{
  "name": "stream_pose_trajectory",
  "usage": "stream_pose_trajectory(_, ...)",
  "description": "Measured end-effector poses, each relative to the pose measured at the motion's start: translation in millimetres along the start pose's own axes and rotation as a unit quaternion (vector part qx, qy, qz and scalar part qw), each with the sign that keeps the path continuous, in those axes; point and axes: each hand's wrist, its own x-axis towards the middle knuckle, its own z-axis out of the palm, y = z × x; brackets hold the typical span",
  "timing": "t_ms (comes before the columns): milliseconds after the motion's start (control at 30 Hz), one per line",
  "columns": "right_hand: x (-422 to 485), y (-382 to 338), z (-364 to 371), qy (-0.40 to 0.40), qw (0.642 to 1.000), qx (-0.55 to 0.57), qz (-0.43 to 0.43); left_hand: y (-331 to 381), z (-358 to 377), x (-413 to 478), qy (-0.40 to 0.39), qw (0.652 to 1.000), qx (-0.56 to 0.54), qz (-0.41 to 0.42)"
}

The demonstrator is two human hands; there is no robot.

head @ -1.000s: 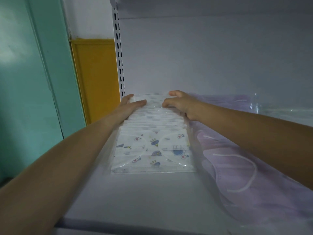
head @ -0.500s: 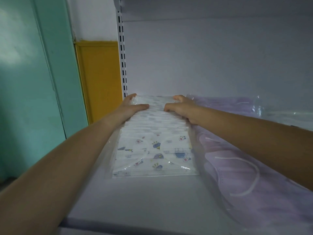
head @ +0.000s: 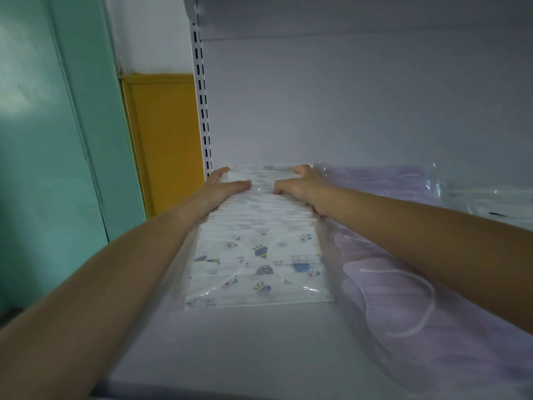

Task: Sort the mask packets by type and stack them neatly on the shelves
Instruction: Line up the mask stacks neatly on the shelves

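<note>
- Head view, nearest first: the bare front of the shelf, then the printed mask packets, lying in an overlapped row left of centre that runs toward the back.
- Just beside them on the right lie the purple mask packets — the two kinds meet edge to edge but are not mixed.
- The step in hand looks like squaring up the printed row at the rear of the shelf.
- At the row's far end, the left hand lays its thumb across the top, with its fingers over the far edge: a narrow pinch on the rearmost packets.
- The right hand curls its fingers down onto the same end, thumb raised behind the last packet.
- The next move likely calls for even pressure from both sides — slippery wrappers could fan out.
- Behind stands the back panel.
</note>
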Motion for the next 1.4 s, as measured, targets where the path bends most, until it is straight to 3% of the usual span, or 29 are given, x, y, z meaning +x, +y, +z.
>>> stream_pose_trajectory(267,4,-3,-10,-0.051,0.998,0.045,-0.014,9,-5,-1,0.009,1.0,-0.019,-0.005)
stream_pose_trajectory(333,4,-2,-9,-0.048,0.998,-0.044,-0.017,9,-6,-3,-0.012,0.999,-0.01,-0.029)
stream_pose_trajectory(400,-2,-4,-9,-0.013,0.973,-0.228,-0.037,11,-5,-8,-0.033,0.998,0.002,-0.044)
stream_pose_trajectory(467,-12,-19,-15,0.049,0.93,-0.346,-0.117,13,-6,-11,-0.034,0.998,0.004,-0.049)
stream_pose_trajectory(533,-12,-32,-14,0.072,0.9,-0.371,-0.217,13,-8,-11,-0.035,0.998,-0.024,-0.053)
stream_pose_trajectory(600,-10,-34,0,0.017,0.878,-0.408,-0.251,12,-10,-14,-0.021,0.998,-0.015,-0.056)
stream_pose_trajectory(700,-6,-25,23,-0.129,0.854,-0.473,-0.175,7,-10,-19,-0.006,0.998,-0.045,-0.043)
stream_pose_trajectory(800,-10,-34,19,-0.09,0.884,-0.426,-0.172,7,-12,-24,-0.014,0.999,-0.037,0.005)
stream_pose_trajectory(867,-14,-32,22,-0.087,0.884,-0.429,-0.167,4,-12,-25,-0.023,0.999,-0.033,0.026)
stream_pose_trajectory(967,-20,-28,25,-0.144,0.875,-0.447,-0.116,-2,-11,-25,-0.035,0.999,-0.029,0.026)
stream_pose_trajectory(1067,-19,-34,21,-0.082,0.899,-0.414,-0.114,-3,-12,-25,-0.04,0.998,-0.013,0.036)
stream_pose_trajectory(1200,-25,-27,27,-0.127,0.895,-0.423,-0.059,-1,-9,-24,-0.038,0.999,-0.001,0.028)
stream_pose_trajectory(1333,-21,-33,21,-0.073,0.91,-0.402,-0.066,0,-3,-21,-0.03,0.999,0.019,0.02)
stream_pose_trajectory(1400,-25,-29,24,-0.118,0.903,-0.41,-0.046,0,0,-18,-0.025,0.999,0.025,0.015)
